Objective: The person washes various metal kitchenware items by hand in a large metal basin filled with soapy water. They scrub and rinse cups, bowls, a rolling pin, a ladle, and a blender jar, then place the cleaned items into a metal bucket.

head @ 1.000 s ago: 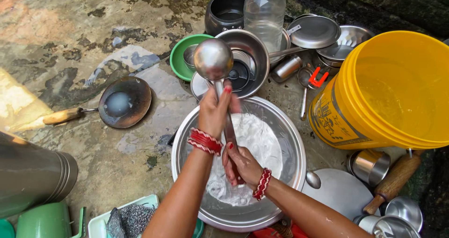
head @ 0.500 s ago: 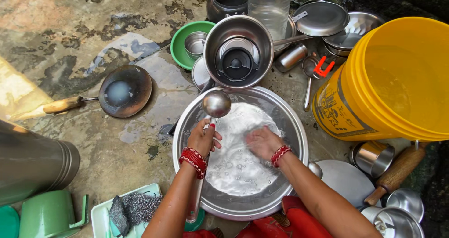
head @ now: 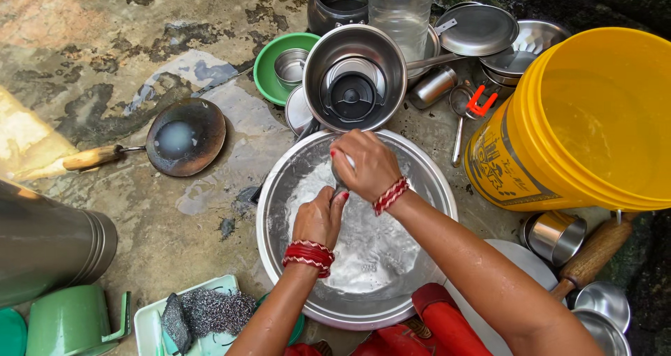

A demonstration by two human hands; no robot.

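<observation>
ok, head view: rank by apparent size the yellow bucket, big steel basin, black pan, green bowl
1. yellow bucket and steel basin: look alike, and the bucket is cut off by the frame.
2. black pan
3. green bowl, partly covered.

steel ladle (head: 340,183), gripped, over soapy basin (head: 279,209)

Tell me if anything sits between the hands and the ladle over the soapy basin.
Nothing does. The left hand and the right hand both close directly around the ladle, above the foamy steel basin. The ladle is mostly hidden by the hands themselves; no other dish comes between them.
</observation>
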